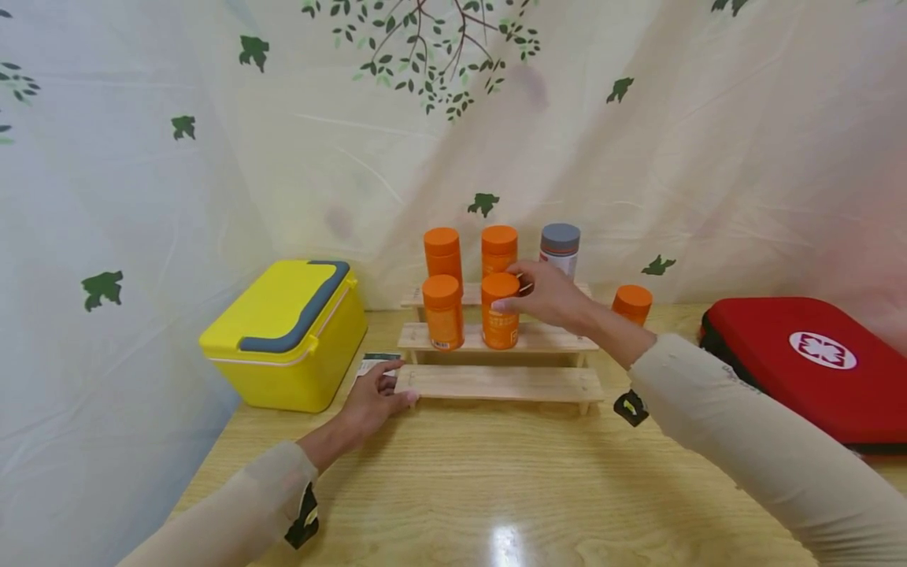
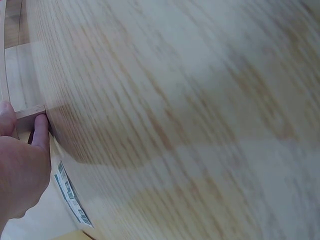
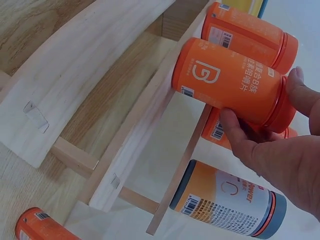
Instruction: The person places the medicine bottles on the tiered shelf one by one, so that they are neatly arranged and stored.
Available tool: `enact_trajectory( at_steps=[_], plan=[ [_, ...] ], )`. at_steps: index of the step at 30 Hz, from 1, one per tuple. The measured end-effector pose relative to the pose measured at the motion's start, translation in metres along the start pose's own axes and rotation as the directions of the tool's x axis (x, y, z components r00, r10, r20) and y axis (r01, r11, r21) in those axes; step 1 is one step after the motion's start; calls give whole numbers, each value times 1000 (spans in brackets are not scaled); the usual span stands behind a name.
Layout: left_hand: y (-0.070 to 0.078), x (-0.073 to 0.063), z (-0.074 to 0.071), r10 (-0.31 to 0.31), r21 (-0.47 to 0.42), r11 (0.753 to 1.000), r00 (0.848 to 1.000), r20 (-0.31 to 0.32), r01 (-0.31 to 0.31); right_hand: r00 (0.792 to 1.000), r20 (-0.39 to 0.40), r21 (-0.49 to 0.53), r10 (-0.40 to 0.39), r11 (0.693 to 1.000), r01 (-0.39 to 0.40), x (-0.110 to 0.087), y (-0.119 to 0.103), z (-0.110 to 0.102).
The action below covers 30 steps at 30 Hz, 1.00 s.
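Note:
My right hand (image 1: pixel 556 295) grips an orange supplement bottle (image 1: pixel 500 321) from its right side, on the middle step of a three-step wooden rack (image 1: pixel 499 383). In the right wrist view, the thumb lies at the cap and a finger against the body of this bottle (image 3: pixel 225 82). Left of it on the same step stands a matching orange bottle (image 1: pixel 443 316). Two more orange bottles and a grey-capped bottle (image 1: pixel 560 246) occupy the top step. With thumb and fingers, my left hand (image 1: pixel 370 400) pinches the left end of the rack's lowest step; that end piece (image 2: pixel 31 111) shows between them.
A yellow box (image 1: pixel 283 331) with a grey handle stands to the left. Another orange bottle (image 1: pixel 632 303) is right of the rack, near a red case (image 1: pixel 786 362) with a white emblem. A small printed packet (image 1: pixel 379 362) lies behind my left hand. Patterned cloth hangs behind the table.

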<state>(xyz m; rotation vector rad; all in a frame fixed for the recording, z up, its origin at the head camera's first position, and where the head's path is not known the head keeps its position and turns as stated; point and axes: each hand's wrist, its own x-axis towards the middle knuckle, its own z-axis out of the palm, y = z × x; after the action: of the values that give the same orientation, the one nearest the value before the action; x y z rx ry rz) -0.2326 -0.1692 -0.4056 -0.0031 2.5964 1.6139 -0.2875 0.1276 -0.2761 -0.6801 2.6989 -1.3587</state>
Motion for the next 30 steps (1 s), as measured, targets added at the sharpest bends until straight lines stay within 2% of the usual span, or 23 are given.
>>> enact_trajectory(
  at_steps=[7, 14, 21, 30],
  plan=[
    [0, 1, 0, -9, 3, 1000, 1000, 9, 9, 999, 6, 3, 44, 999, -44, -14, -2, -16],
    [1, 0, 0, 4, -2, 1000, 1000, 5, -4, 998, -31, -22, 61, 998, -61, -48, 3, -41],
    [-1, 1, 0, 17, -8, 1000, 1000, 3, -17, 994, -76, -79, 77, 993, -83, -82, 27, -69],
    [-1, 0, -1, 22, -9, 1000, 1000, 11, -22, 977, -128, -117, 170, 976, -185, -121, 63, -99]
  ],
)
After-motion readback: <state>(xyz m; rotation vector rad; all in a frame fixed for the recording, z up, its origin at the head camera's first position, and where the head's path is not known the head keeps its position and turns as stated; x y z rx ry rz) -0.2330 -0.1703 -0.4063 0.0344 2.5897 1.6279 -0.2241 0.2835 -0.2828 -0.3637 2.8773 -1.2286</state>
